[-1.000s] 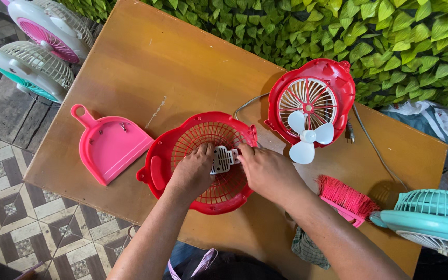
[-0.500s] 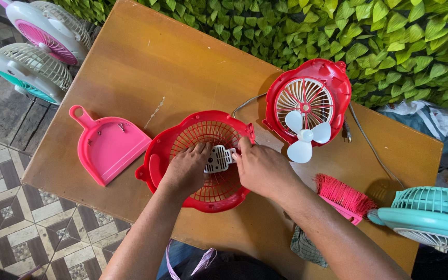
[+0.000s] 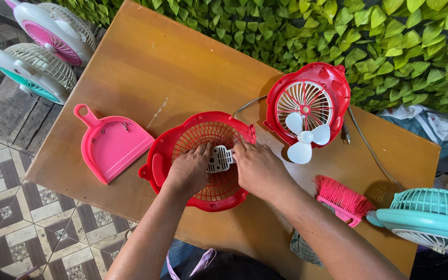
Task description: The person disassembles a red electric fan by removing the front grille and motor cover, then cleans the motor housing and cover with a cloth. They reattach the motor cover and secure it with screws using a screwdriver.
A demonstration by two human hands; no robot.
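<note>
- Wooden table [image 3: 130, 78] beneath us, leafy wall behind.
- Our left hand [image 3: 189, 170] and right hand [image 3: 257, 168] pinch a white centre piece [image 3: 220, 158] with curled fingers, mid red fan grille [image 3: 203, 155].
- Pink dustpan [image 3: 111, 143] lies left of the grille.

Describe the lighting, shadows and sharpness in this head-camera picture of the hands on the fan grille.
Head view: soft, even daylight, no harsh glare; faint shadows beside the red fan body and under the red grille. Both the left hand and the right hand look sharp; wide-angle lens bends the wooden table edges.

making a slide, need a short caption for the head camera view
Both hands, left hand and right hand, press a white centre piece into a red fan grille on a wooden table.
</note>
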